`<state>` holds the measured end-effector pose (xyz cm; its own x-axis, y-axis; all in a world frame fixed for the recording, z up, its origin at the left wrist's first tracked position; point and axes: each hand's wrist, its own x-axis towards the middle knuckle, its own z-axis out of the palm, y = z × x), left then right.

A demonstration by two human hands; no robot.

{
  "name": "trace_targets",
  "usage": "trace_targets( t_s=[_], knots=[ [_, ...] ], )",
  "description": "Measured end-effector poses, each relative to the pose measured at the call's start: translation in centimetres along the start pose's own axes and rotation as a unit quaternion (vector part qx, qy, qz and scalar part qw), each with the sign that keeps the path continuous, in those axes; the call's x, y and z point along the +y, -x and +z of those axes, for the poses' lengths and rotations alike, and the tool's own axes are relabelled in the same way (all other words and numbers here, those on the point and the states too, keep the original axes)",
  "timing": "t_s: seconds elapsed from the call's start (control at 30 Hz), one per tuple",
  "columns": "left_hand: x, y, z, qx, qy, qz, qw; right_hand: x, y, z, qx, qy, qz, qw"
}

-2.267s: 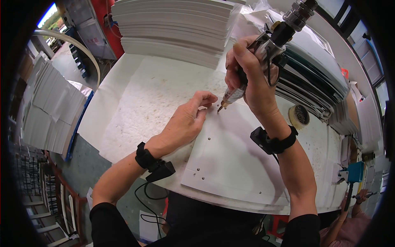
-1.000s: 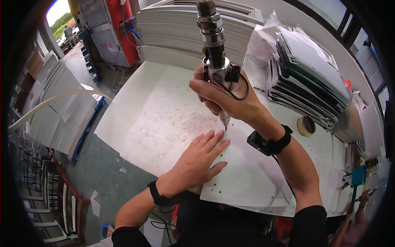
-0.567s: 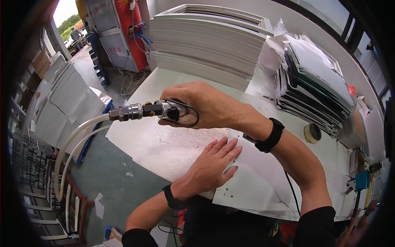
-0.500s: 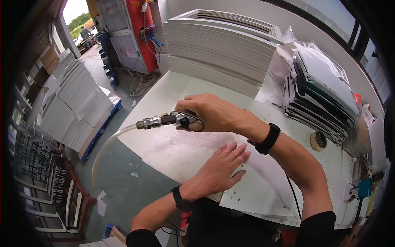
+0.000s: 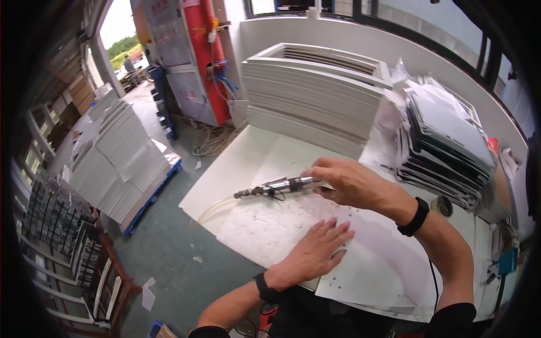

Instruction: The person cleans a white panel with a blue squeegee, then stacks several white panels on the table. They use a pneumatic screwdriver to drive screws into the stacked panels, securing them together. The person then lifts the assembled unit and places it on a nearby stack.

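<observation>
My right hand has its fingers closed around the near end of a slim metal air tool, probably an air screwdriver. The tool lies almost level, low over the white worktable, and a clear hose runs from its far-left end over the table's edge. My left hand rests palm down on the white sheets, fingers stretched out, holding nothing. Several small dark screws or specks lie on the sheet around it. The tool's tip is hidden by my right hand.
A tall stack of white frames stands at the back of the table. To its right is a pile of panels and papers, with a small round tub in front. On the floor at left are stacked white boards and a metal rack.
My right hand has moved right and lowered the tool toward the table; the hose now bends lower. My left hand stays flat on the sheets. The view has shifted slightly.
</observation>
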<state>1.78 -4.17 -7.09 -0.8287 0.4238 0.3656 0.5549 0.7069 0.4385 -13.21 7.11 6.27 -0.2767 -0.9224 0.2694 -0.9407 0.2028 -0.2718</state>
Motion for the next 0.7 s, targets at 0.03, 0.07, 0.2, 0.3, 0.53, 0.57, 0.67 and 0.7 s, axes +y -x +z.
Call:
trace_targets(
  t_s=[0.03, 0.07, 0.2, 0.3, 0.53, 0.57, 0.67, 0.7],
  knots=[
    [0.1, 0.1, -0.2, -0.001, -0.003, -0.012, 1.0, 0.0, 2.2, -2.2, -0.003, 0.007, 0.023, 1.0],
    [0.6, -0.4, -0.7, -0.016, 0.008, -0.025, 1.0, 0.3, 5.0, -4.4, 0.015, 0.026, 0.058, 0.998],
    [1.8, -0.7, -1.6, -0.032, 0.0, -0.041, 0.999, 1.5, 17.8, -10.1, 0.06, 0.039, 0.249, 0.966],
    [2.7, -1.6, -0.8, -0.041, 0.001, -0.029, 0.999, 0.5, 27.7, -9.2, 0.005, 0.054, 0.394, 0.918],
    [2.6, -0.7, -1.5, -0.05, -0.007, -0.047, 0.998, -1.2, 32.8, -2.9, 0.04, 0.02, 0.368, 0.929],
    [2.6, -0.8, -1.5, -0.05, -0.008, -0.047, 0.998, -1.2, 32.9, -2.6, 0.037, 0.028, 0.359, 0.932],
    [2.6, -0.9, -1.4, -0.051, -0.006, -0.052, 0.997, -0.8, 32.9, -2.1, 0.023, 0.064, 0.331, 0.941],
    [2.6, -1.0, -1.3, -0.05, -0.005, -0.052, 0.997, -0.6, 33.0, -2.0, 0.015, 0.082, 0.322, 0.943]
  ],
)
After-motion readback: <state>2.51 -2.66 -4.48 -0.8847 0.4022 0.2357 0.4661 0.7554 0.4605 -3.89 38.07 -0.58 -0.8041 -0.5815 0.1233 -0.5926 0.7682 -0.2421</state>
